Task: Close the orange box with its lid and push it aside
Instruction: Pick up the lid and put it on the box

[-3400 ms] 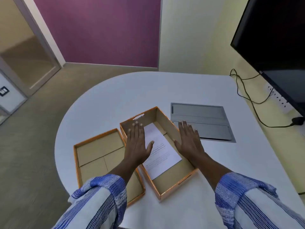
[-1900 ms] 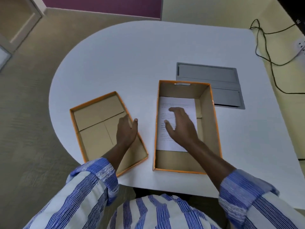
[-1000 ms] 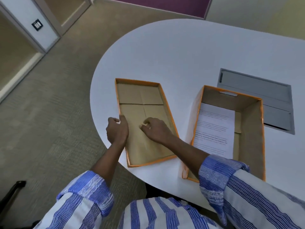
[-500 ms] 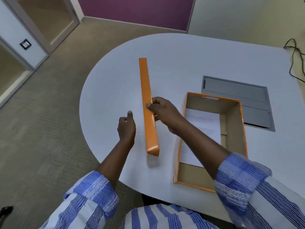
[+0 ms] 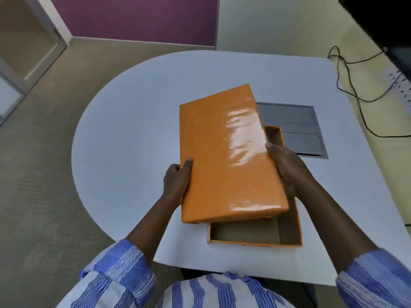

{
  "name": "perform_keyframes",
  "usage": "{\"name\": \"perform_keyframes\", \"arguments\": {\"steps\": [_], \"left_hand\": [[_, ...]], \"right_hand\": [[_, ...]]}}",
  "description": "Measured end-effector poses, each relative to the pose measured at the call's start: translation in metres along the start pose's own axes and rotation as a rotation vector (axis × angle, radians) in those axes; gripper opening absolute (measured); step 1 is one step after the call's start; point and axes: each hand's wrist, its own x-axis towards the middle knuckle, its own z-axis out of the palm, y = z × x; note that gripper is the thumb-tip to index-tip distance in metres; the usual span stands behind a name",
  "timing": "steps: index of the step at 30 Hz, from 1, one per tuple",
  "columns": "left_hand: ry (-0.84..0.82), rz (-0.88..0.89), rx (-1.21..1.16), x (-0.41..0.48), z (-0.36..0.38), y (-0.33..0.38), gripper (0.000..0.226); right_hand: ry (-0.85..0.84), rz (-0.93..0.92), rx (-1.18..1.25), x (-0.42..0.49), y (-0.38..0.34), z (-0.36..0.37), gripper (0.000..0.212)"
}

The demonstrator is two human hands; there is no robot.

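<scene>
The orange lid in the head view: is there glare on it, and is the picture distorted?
Head view: a bright white glare patch lies on the lid, towards its right side near the right hand; the wide-angle lens bends the table edge and walls.

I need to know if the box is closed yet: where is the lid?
Not closed: both hands hold the lid tilted above the open box, shifted to its left, at the table's centre.

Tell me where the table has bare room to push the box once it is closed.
Widest bare patch: left of the orange box, out to the table rounded edge. Also bare: the far side beyond the lid, and a strip right of the grey hatch. Crowded: the middle, where the left hand and right hand hold the lid above the box.
</scene>
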Motion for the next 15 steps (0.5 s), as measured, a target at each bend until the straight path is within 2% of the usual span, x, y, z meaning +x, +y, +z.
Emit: {"name": "perform_keyframes", "arguments": {"steps": [3,6,15], "left_hand": [[0.002,0.13,0.211,-0.012,0.032,0.018,0.055],[0.015,0.205,0.351,-0.022,0.057,0.024,0.059],[0.082,0.208,0.548,-0.042,0.074,-0.007,0.063]], "right_hand": [[0.135,0.058,-0.156,-0.004,0.033,-0.023,0.06],[0.176,0.027,-0.315,-0.008,0.061,-0.034,0.057],[0.146,0.011,-0.375,-0.024,0.097,-0.027,0.051]]}}
